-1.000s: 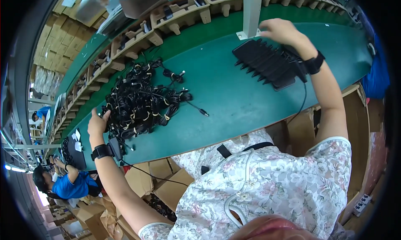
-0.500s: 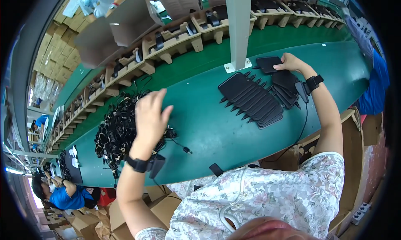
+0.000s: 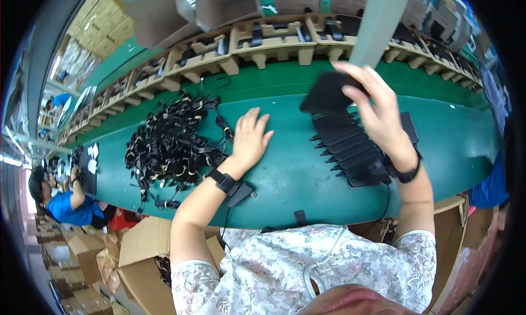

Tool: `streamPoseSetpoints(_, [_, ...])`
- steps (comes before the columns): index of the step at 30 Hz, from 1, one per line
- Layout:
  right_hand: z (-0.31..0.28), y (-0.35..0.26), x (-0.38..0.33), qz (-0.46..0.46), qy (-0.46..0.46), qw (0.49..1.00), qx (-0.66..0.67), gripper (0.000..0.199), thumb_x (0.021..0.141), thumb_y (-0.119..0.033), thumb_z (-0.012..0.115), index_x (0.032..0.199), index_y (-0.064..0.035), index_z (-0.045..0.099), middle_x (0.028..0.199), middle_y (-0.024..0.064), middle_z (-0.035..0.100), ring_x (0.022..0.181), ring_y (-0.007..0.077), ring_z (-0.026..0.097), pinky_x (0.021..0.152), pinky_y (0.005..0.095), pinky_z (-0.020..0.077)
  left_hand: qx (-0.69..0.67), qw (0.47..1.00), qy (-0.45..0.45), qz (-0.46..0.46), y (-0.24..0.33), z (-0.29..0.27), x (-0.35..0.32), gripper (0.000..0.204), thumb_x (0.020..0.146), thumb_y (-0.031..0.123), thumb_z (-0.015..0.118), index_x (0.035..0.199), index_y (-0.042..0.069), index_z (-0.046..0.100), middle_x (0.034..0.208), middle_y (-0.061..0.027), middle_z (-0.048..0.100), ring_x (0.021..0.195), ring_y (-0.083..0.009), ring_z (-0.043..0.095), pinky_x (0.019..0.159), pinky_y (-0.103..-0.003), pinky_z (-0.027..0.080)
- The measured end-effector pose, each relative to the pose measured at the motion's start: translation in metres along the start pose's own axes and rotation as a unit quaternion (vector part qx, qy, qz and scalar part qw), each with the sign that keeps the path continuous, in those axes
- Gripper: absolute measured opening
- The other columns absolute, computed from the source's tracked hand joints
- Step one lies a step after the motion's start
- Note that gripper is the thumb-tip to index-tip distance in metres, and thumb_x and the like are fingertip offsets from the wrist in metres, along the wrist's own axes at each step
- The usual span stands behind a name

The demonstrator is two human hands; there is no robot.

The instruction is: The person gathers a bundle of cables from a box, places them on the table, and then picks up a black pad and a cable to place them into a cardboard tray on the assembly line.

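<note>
My right hand (image 3: 378, 109) grips a flat black rectangular device (image 3: 330, 93) by its edge, thumb on the near side and fingers over the far side. The device is tilted, blurred by motion, and held above the far end of a row of similar overlapping black devices (image 3: 350, 148). Short stubs stick out along the row's left side. My left hand (image 3: 251, 139) is open and holds nothing, its fingers stretched out over the green table. Beside it on the left lies a large tangled heap of black cables (image 3: 170, 142), bundled with pale ties.
Along the far side of the green table (image 3: 290, 189) runs a line of moulded cardboard trays (image 3: 274, 43) with black parts. A grey post (image 3: 378, 30) rises behind my right hand. A co-worker in blue (image 3: 74, 205) sits far left. Cardboard boxes (image 3: 145, 241) stand below the near edge.
My left hand has moved right, away from the cable heap. My right hand has come left and lifted a device over the row. The view has shifted.
</note>
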State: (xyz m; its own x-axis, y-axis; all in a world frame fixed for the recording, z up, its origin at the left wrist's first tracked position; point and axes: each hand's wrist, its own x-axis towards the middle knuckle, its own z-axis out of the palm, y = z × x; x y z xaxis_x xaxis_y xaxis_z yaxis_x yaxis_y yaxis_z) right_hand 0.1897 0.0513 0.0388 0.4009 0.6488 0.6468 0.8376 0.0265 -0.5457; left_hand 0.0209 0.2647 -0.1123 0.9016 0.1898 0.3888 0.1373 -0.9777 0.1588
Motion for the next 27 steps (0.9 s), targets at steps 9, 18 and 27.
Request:
streamPoseSetpoints(9, [0.124, 0.113, 0.147, 0.099, 0.248, 0.953, -0.139, 0.026, 0.089, -0.017, 0.048, 0.113, -0.0173, 0.058, 0.098, 0.0161, 0.058, 0.091, 0.0347, 0.054, 0.076, 0.0380, 0.0435, -0.049, 0.999, -0.017, -0.009, 0.005, -0.036, -0.015, 0.043, 0.078, 0.018, 0.062, 0.118, 0.007, 0.049, 0.129, -0.0188, 0.040, 0.123, -0.0361, 0.035, 0.101, -0.049, 0.028])
streamPoseSetpoints(18, [0.130, 0.246, 0.227, 0.081, 0.003, 0.969, -0.234, 0.027, 0.089, -0.020, 0.046, 0.114, -0.0166, 0.058, 0.097, 0.0234, 0.061, 0.091, 0.0411, 0.055, 0.079, 0.0422, 0.0441, -0.013, 0.995, 0.086, -0.050, -0.047, -0.128, -0.064, 0.043, 0.078, 0.014, 0.062, 0.118, 0.005, 0.049, 0.127, -0.0192, 0.042, 0.122, -0.0355, 0.037, 0.101, -0.049, 0.028])
streamPoseSetpoints(27, [0.186, 0.115, 0.176, -0.008, 0.000, 0.869, -0.495, 0.032, 0.083, -0.023, 0.054, 0.114, -0.0137, 0.056, 0.115, 0.0108, 0.053, 0.103, 0.0283, 0.053, 0.075, 0.0389, 0.0469, 0.048, 0.978, 0.200, -0.042, -0.192, -0.158, 0.039, 0.048, 0.078, 0.011, 0.063, 0.121, 0.003, 0.043, 0.128, -0.0167, 0.044, 0.108, -0.0353, 0.050, 0.088, -0.040, 0.043])
